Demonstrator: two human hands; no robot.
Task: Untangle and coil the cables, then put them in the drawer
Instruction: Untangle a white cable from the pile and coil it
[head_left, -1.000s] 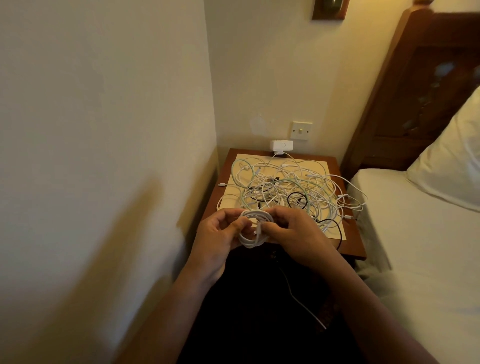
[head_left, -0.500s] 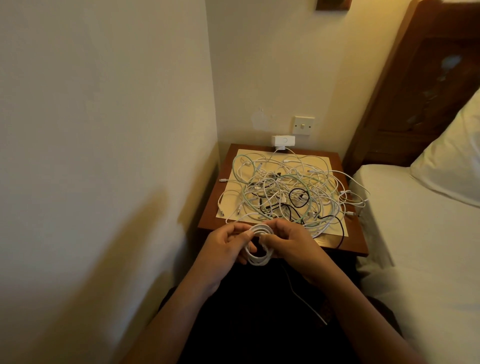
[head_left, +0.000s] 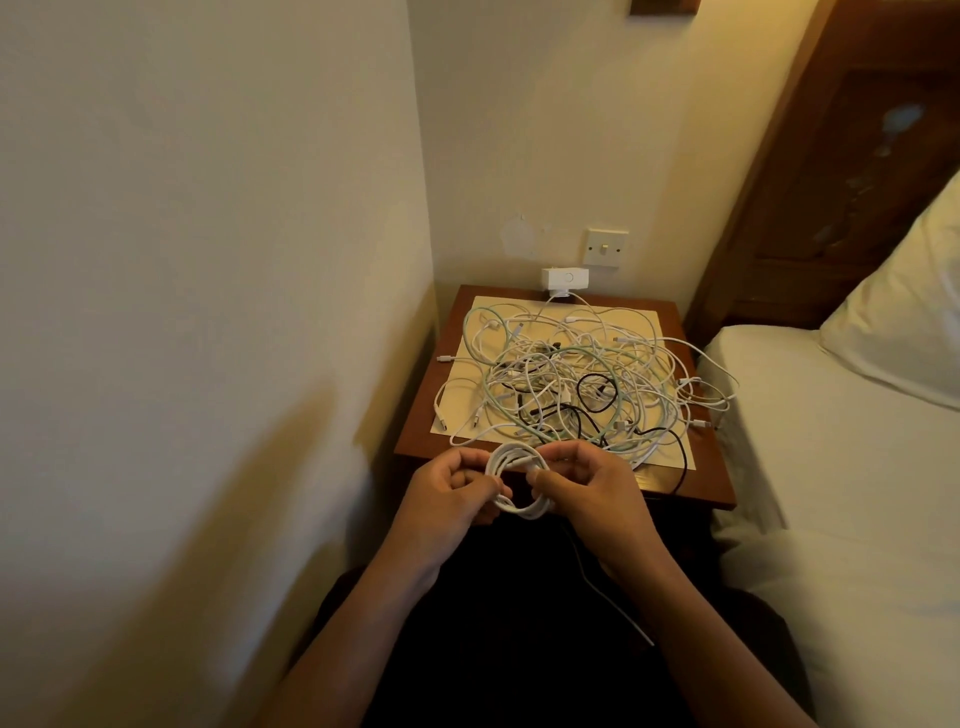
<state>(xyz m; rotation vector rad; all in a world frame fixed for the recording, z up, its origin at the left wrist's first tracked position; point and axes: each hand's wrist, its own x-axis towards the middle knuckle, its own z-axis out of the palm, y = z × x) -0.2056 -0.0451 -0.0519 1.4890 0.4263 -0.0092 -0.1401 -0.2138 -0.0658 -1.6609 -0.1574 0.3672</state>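
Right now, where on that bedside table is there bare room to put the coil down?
Bare wood: the narrow nightstand strip by the wall, and its near right corner beside the bed. The cable tangle crowds the paper mat.

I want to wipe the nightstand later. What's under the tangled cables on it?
A cream sheet lies under the tangled cables, on the wooden nightstand. Its edges show; the cables cover its middle, so anything small there is hidden.
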